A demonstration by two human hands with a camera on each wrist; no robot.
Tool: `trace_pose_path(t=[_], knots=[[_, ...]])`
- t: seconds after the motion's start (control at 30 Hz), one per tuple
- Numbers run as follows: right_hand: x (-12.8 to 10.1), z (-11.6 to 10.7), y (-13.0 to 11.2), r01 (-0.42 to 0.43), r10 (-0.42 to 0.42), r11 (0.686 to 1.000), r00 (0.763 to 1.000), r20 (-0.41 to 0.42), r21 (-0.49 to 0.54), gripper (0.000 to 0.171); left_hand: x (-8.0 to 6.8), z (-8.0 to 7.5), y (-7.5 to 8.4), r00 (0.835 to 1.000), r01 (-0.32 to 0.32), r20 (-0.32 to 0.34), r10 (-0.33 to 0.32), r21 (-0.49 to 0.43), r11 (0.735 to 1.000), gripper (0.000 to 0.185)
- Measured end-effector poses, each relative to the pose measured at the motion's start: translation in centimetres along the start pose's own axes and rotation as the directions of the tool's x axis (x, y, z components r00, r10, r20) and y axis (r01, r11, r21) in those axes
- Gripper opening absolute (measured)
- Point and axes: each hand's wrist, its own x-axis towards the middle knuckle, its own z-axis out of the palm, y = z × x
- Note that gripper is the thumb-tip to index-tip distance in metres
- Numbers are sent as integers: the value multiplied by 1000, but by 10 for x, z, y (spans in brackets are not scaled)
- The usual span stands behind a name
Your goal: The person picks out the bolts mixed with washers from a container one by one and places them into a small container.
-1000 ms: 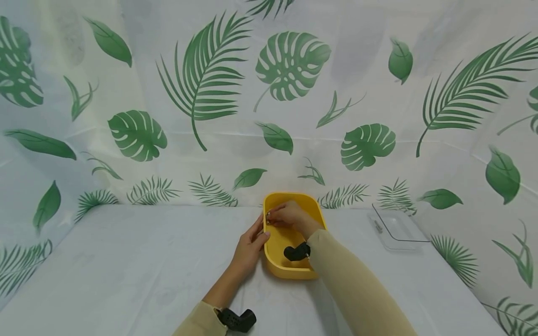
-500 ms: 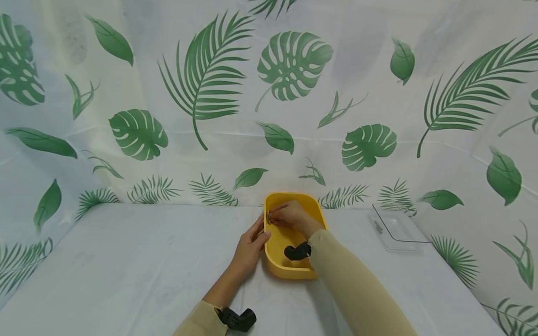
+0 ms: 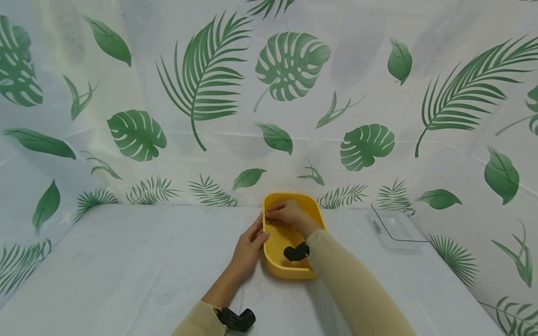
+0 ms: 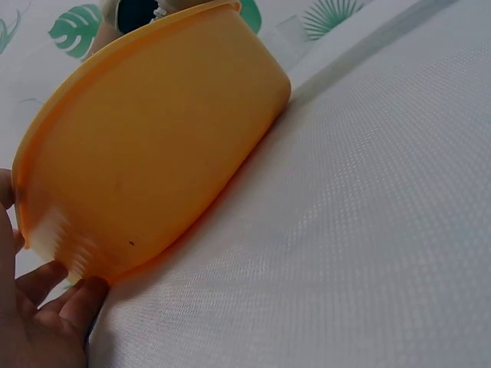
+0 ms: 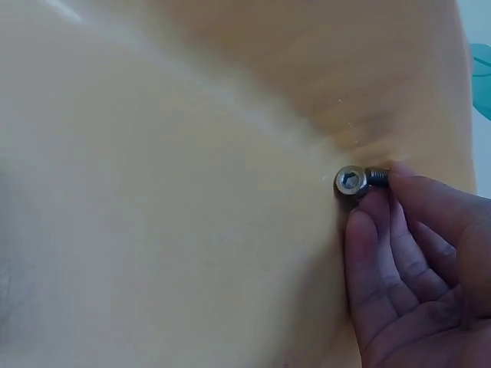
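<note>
The yellow tub (image 3: 290,266) stands on the worktop (image 3: 126,261) close to its far edge, about midway along it, with its long axis running from the person toward the leaf-printed backdrop (image 3: 201,93). Inside the tub, against its left wall near the far end, lies a small metal bolt (image 5: 354,182) with a socket head; in the right wrist view its head faces the camera and its short threaded shank points off to the right.

The right hand (image 3: 287,215) reaches down into the tub from the near side, and its fingertips (image 5: 383,211) are curled onto the bolt, pinching it against the tub's inner wall. It is the nearer hand to the bolt, which sits right at its fingertips.

The left hand (image 3: 249,249) lies outside the tub, fingers straight and pressed flat to the outer left wall, holding nothing. A clear plastic lid (image 3: 395,228) rests well apart near the worktop's far right corner.
</note>
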Motion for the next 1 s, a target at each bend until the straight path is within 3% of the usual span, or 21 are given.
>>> trace_pose_path(t=[0.43,0.7,1.0], knots=[[-1,-1,1,106,-103,994,992,72,-30,23,-1,1,-1,1000,-21,-1,21,-2,1000,59],[-7,-5,-6,129,-123,991,986,112,-48,26,-1,1,1,1000,-17,-8,17,-5,1000,59],[-18,-22,-7,91,-99,994,989,114,66,29,0,1,-1,1000,2,-23,-1,19,1000,59]])
